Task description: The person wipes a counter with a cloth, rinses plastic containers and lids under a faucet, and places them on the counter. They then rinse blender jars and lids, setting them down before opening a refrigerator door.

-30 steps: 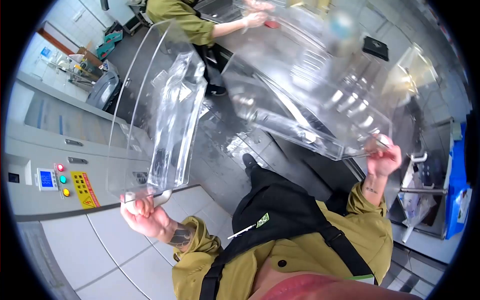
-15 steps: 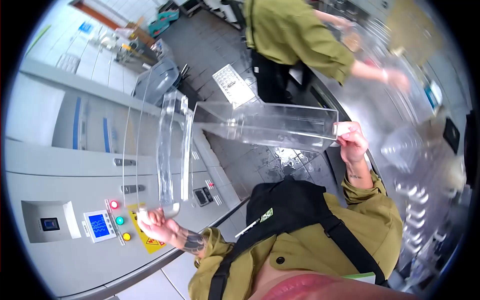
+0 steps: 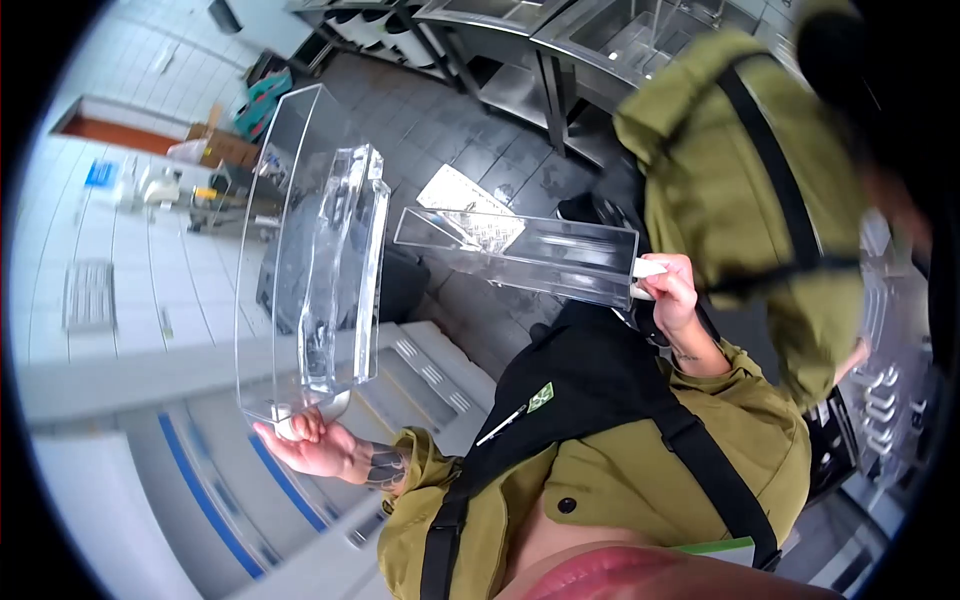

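Observation:
My left hand (image 3: 312, 443) grips the bottom end of a clear acrylic bin (image 3: 310, 260) that stands tall and upright in front of me. My right hand (image 3: 672, 295) holds a second clear acrylic bin (image 3: 520, 252) by its white handle, the bin pointing left and nearly level. The two bins are close together, almost touching near the middle. I wear an olive jacket and a black apron (image 3: 580, 410).
A co-worker in an olive jacket (image 3: 750, 180) stands close on the right, beside a steel counter. Steel tables and a sink (image 3: 590, 40) are at the top. A grey appliance with blue stripes (image 3: 220, 480) and white tiled wall lie to the left. The floor is wet dark tile.
My view has swung away from the control panel toward the sink. Both bins stay in my hands; the right one has dropped slightly, and the co-worker is now much closer on my right.

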`<state>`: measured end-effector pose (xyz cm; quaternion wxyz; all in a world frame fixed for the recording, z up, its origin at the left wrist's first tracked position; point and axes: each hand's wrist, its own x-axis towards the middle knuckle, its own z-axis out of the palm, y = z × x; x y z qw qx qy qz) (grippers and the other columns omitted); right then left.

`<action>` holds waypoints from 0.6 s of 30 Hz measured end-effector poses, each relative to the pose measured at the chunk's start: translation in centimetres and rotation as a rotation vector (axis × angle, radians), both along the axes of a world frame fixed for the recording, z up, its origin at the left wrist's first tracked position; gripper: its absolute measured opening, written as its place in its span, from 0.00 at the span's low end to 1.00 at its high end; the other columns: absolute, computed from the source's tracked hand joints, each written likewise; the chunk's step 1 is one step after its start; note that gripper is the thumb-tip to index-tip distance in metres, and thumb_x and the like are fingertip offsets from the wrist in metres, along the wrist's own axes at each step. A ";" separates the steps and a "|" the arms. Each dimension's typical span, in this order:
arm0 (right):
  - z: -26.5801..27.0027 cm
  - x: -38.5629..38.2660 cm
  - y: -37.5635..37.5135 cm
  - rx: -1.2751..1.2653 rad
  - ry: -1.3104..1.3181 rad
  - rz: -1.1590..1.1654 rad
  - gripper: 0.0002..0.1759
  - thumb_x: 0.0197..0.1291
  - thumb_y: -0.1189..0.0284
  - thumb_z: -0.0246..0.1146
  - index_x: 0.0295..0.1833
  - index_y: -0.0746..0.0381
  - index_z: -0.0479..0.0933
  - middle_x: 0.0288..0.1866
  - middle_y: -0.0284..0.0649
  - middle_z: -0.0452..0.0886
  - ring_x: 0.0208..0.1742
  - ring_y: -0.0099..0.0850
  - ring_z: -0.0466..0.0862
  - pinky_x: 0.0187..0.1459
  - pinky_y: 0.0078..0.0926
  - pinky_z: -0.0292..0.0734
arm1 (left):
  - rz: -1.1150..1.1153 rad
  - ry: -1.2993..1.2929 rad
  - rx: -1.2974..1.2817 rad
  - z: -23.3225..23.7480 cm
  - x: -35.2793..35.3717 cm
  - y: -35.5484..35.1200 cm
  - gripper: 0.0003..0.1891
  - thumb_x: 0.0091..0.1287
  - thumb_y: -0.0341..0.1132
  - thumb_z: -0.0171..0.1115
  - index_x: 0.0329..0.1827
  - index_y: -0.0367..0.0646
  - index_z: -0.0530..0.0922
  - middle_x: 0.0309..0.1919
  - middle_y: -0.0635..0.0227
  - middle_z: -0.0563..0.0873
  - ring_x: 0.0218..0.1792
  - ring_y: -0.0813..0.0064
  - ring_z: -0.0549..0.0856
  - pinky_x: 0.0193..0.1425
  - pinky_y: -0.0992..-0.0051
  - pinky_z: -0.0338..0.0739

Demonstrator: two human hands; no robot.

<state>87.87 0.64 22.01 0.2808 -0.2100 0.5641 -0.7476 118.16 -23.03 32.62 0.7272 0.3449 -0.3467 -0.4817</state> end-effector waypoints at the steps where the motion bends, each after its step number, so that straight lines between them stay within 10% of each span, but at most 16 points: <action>1: 0.3 -0.3 -1.7 -0.026 -0.015 -0.048 0.12 0.38 0.70 0.53 0.13 0.63 0.63 0.11 0.30 0.61 0.15 0.18 0.57 0.20 0.19 0.47 | -0.013 -0.031 0.018 0.3 -2.0 -3.1 0.16 0.70 0.41 0.44 0.23 0.45 0.65 0.11 0.78 0.59 0.13 0.86 0.55 0.19 0.85 0.51; 18: 1.4 -20.6 -8.7 -0.069 0.297 -1.157 0.14 0.40 0.67 0.53 0.14 0.65 0.61 0.14 0.33 0.60 0.18 0.20 0.58 0.22 0.19 0.46 | -1.111 -0.387 -0.027 -2.7 -48.5 -30.8 0.18 0.65 0.35 0.57 0.16 0.47 0.65 0.14 0.82 0.60 0.16 0.89 0.55 0.23 0.85 0.56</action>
